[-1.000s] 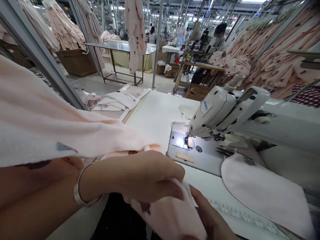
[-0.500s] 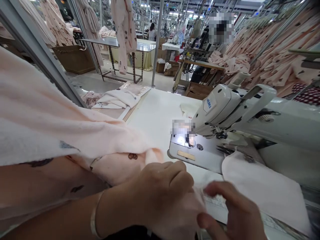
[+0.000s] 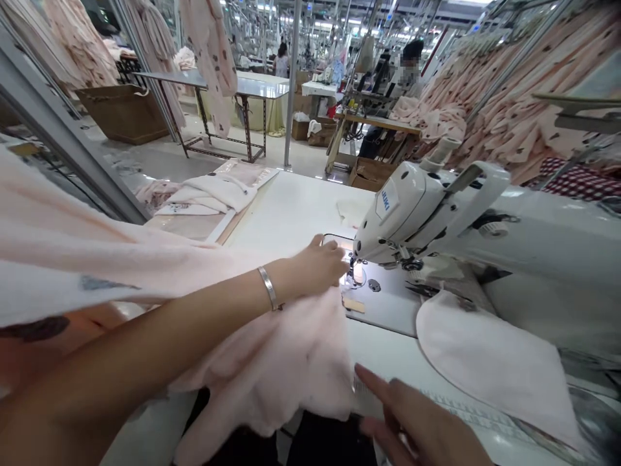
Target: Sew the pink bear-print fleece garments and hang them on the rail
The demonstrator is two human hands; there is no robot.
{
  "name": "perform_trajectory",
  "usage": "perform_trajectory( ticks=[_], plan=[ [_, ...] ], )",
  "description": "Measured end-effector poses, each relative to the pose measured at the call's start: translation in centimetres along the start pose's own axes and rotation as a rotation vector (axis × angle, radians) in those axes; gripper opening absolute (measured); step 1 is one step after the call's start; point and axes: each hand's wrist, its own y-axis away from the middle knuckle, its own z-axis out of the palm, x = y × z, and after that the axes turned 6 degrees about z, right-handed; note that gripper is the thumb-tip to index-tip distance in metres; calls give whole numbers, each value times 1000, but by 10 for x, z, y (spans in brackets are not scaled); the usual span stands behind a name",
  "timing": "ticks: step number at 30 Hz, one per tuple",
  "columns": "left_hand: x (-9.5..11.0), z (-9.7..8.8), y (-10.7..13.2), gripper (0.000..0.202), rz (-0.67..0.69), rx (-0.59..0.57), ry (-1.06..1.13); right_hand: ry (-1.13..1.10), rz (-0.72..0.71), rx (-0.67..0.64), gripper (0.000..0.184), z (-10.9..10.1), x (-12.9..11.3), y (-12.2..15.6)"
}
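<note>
My left hand (image 3: 317, 266), with a bracelet on the wrist, is closed on the edge of a pale pink fleece garment (image 3: 295, 349) right beside the needle area of the sewing machine (image 3: 407, 207). The garment hangs from that hand over the table's front edge, and more of the cloth spreads to the left under my forearm. My right hand (image 3: 417, 414) is at the front edge, index finger stretched out and fingers apart, close to the hanging cloth's right border. Nothing shows in it. The machine's lamp lights the metal needle plate (image 3: 388, 301).
A pale rounded fabric piece (image 3: 499, 362) lies right of the needle plate, with dark scissors (image 3: 424, 289) behind it. Folded white pieces (image 3: 208, 194) are stacked at the left of the white table (image 3: 286, 200). A metal post (image 3: 72, 116) rises at the left. Other people are farther back.
My left hand has moved forward with the garment edge to the needle area, and the cloth now hangs below it. My right hand has shifted down and slightly left, apart from the cloth.
</note>
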Motion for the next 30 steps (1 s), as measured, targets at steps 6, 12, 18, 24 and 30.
perform_trajectory(
  ticks=[6, 12, 18, 24, 30],
  plan=[
    [35, -22, 12, 22, -307, 186, 36, 302, -105, 116, 28, 10, 19, -70],
    [71, 2, 44, 15, -242, 90, 197, 270, -75, 40, 23, 8, 41, -74],
    [77, -8, 54, 15, -74, 29, 129, 207, 53, -42, 20, -8, 41, -79],
    [94, 7, 42, 14, -108, 98, 152, 363, 207, 38, 21, 3, 55, -118],
    [63, 10, 44, 45, 30, 73, 298, 358, 193, 95, 26, 1, 72, -87]
  ],
)
